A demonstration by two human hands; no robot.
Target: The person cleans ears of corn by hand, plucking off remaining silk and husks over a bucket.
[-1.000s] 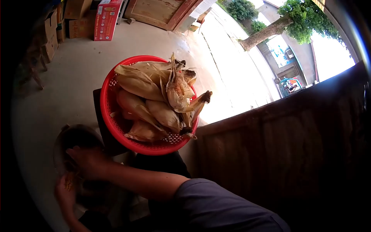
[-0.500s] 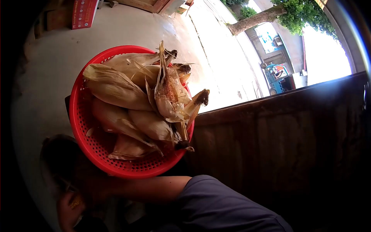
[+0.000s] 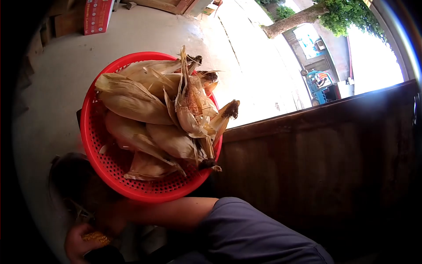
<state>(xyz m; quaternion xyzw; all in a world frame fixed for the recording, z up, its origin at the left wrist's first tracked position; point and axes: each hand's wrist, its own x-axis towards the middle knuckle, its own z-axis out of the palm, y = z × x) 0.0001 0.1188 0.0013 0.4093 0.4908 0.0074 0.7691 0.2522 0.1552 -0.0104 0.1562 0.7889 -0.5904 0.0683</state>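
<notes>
At the lower left edge my left hand [image 3: 75,242] is closed round a yellow corn cob [image 3: 96,238], whose bare kernels show past the fingers. My right forearm [image 3: 171,213], below a grey-blue short sleeve [image 3: 250,226], reaches across to the same spot. There my right hand [image 3: 110,222] lies in deep shade against the cob's near end, its fingers too dark to make out. Pale strands of husk [image 3: 82,214] stick up above the cob. Just above the forearm stands a red plastic basket [image 3: 93,145] with corn ears in dry husks [image 3: 136,103].
A dark wooden panel [image 3: 307,163] runs along the right. A red printed box [image 3: 97,17] stands at the top left on the concrete floor [image 3: 52,79]. Outside are a tree [image 3: 294,22] and a blue vehicle [image 3: 317,83]. A dark rounded shape [image 3: 72,176] sits left of the basket.
More of the yellow cob shows in my left hand now. My right forearm has shifted slightly up. The basket and its corn stay in place; the view has turned a little.
</notes>
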